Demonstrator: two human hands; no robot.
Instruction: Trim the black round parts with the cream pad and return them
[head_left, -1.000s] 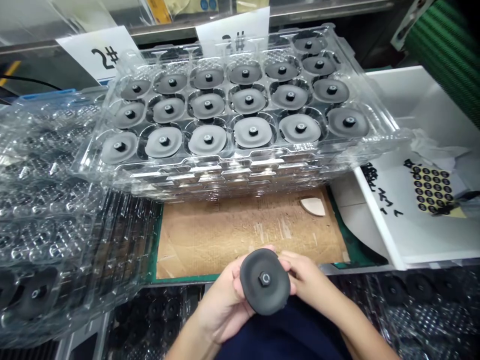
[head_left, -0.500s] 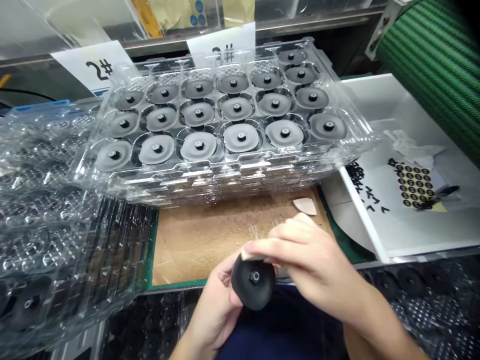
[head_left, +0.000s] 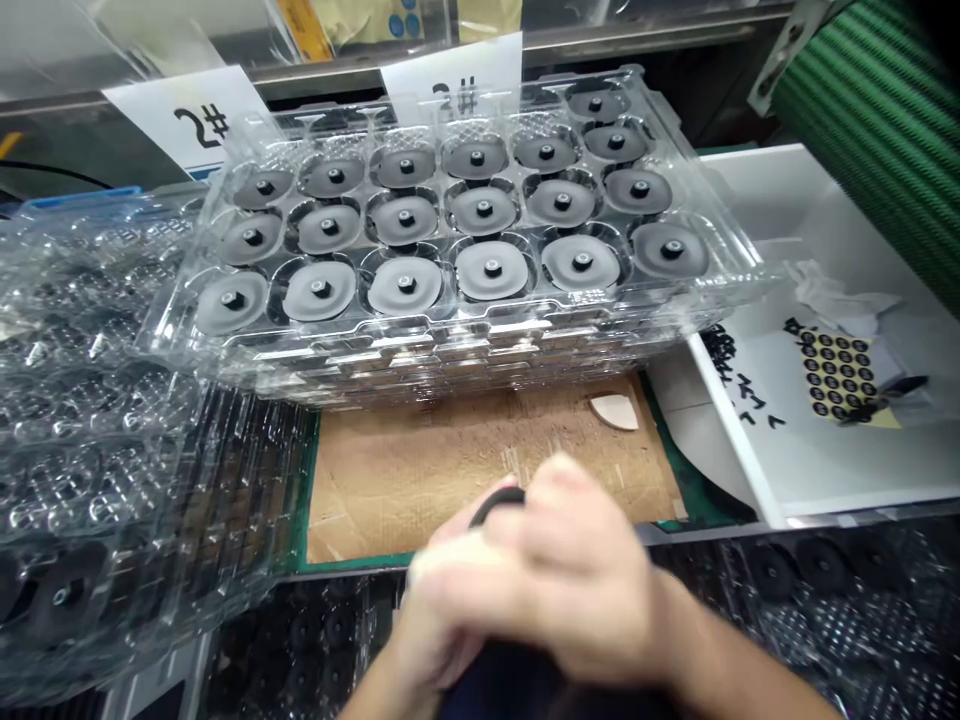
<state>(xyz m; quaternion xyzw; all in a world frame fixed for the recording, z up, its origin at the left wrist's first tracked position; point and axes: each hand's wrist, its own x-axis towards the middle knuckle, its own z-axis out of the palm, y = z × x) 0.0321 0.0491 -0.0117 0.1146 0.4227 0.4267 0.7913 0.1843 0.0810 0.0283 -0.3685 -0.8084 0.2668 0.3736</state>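
Observation:
Low in front of me, my left hand (head_left: pixel 424 635) is closed round a black round disc (head_left: pixel 495 502). Only the upper rim of this disc shows, because my right hand (head_left: pixel 577 585) lies across it. The fingers of my right hand are closed and blurred by motion, with a small pale pad pressed on the disc, mostly hidden under them. Beyond both hands is a brown cardboard sheet (head_left: pixel 405 470), with a pale wedge-shaped piece (head_left: pixel 615 411) near its right end.
Clear plastic trays (head_left: pixel 450 330) are stacked behind the cardboard, the top one holding rows of similar discs. More clear trays (head_left: pixel 112 430) stand at the left. On the right, a white bin (head_left: pixel 840 470) holds small black parts and a sticker sheet (head_left: pixel 836 375). A green roller (head_left: pixel 877 130) slants above it.
My right hand has swept left and down across the disc, covering its face and central nut. The disc's face was visible before. The view has shifted slightly.

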